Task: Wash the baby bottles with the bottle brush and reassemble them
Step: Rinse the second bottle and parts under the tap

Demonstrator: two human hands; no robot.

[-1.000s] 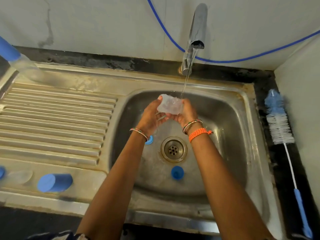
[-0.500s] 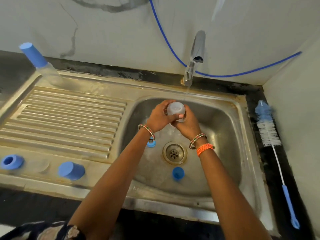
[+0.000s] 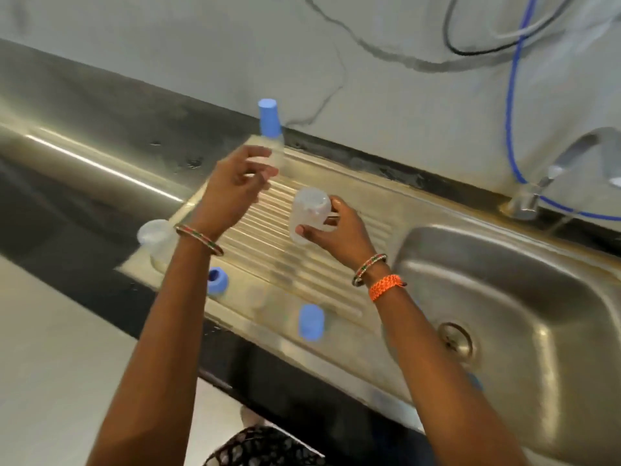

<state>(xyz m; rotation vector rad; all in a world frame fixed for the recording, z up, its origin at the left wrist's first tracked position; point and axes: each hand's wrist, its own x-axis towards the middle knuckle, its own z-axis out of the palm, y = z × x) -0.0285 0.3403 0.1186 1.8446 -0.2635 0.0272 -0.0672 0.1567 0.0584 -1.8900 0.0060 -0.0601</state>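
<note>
Bottle body [image 3: 309, 215], clear plastic and uncapped, was held above the ribbed drainboard [image 3: 302, 250] by the right hand [image 3: 339, 230], its fingers [image 3: 304, 230] wrapped round the lower wall. It looked light and stiff, probably wet and slippery, so a grip round the middle seemed safest. The left hand [image 3: 232, 193] hovered near an assembled bottle [image 3: 274, 139] with a blue cap, its fingers loosely curled and grasping nothing. Another blue cap [image 3: 312, 322] lay nearby.

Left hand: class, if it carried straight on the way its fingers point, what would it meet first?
Most likely the capped bottle standing at the back of the drainboard. The left hand has its fingers reaching toward the bottle's clear body; blur hides whether they touch.
</note>
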